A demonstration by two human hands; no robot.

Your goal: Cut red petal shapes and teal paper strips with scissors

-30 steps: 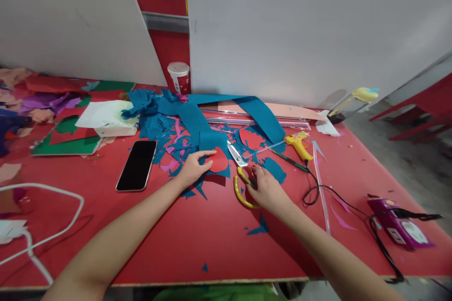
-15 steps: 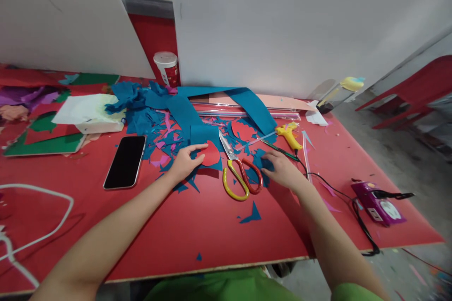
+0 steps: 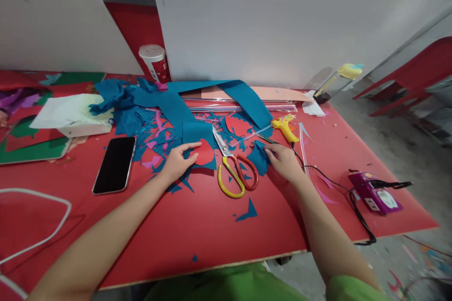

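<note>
My left hand [image 3: 178, 161] has its thumb and fingers on a rounded red paper piece [image 3: 205, 153], which lies on the end of a long blue paper strip [image 3: 197, 132]. My right hand [image 3: 284, 160] pinches the edge of a blue paper piece [image 3: 259, 157] at the right of the scissors. Open-bladed scissors [image 3: 231, 164] with one yellow and one red handle lie between my hands, touched by neither. Behind them sits another red paper shape [image 3: 238, 125] among blue scraps.
A phone [image 3: 115, 164] and white tissue pack [image 3: 76, 113] lie left. A yellow glue gun [image 3: 285, 127] and purple power socket [image 3: 376, 193] are right, joined by dark cable. A cup [image 3: 155, 63] stands behind, against white boards.
My right hand has closed on the blue piece and lifted its edge a little. My left hand stays on the red piece. The whole view has shifted slightly.
</note>
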